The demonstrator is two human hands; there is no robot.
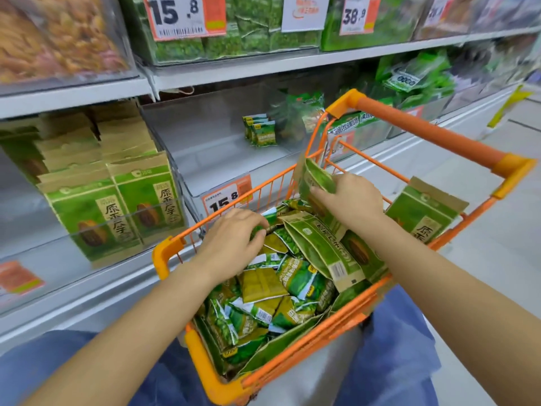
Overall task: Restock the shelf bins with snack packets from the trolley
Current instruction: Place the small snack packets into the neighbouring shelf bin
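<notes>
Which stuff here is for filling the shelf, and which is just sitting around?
For the job:
orange trolley
small green packets
big packet in right hand
left hand
nearly empty bin

Just there:
price tag
full bin of boxes

The left hand's fingertips are dipping among the small green packets, so what they are touching is staying hidden. The right hand is covering the lower part of an upright green pouch. Both forearms are running out past the bottom edge. The trolley's near corner and its floor are lying buried or cut off. The upper shelf bins are being cropped by the top edge, and the far right shelf is blurring beyond reading.
</notes>
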